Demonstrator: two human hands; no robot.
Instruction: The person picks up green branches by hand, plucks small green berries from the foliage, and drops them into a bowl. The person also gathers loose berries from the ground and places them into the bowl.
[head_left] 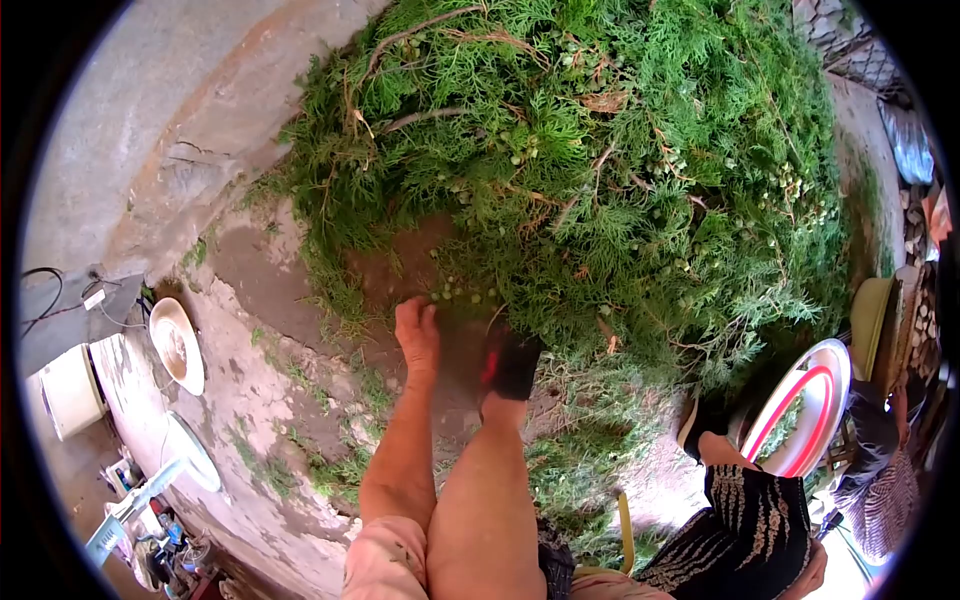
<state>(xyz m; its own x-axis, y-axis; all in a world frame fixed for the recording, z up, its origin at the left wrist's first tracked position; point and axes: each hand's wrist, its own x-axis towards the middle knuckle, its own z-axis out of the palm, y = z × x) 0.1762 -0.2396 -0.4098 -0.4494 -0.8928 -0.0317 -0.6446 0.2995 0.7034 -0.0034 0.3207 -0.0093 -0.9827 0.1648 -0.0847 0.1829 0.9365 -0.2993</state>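
The heap of green conifer branches [600,170] is covering most of the concrete ground [150,120] ahead of me. Its near edge, with a scatter of small green cones [455,293], is lying right at my fingertips. My left hand [416,325], bare, is sitting knuckles-up at that edge with the fingers bunched downward just beside the cones; I cannot tell whether it is pinching anything. My right hand [512,362], in a black glove with a red mark, is sitting close beside it, touching the overhanging sprigs. Its fingers are hidden, so I cannot tell its grip either.

I am judging that this goes best by working from the loose edge: the gloved hand steadying one sprig while the bare one is picking at it, rather than dragging at the tangled stems. A white bowl [178,345] is lying well apart on my left. On my right, another person in a patterned dress [750,520] is sitting near a round tray [835,365].
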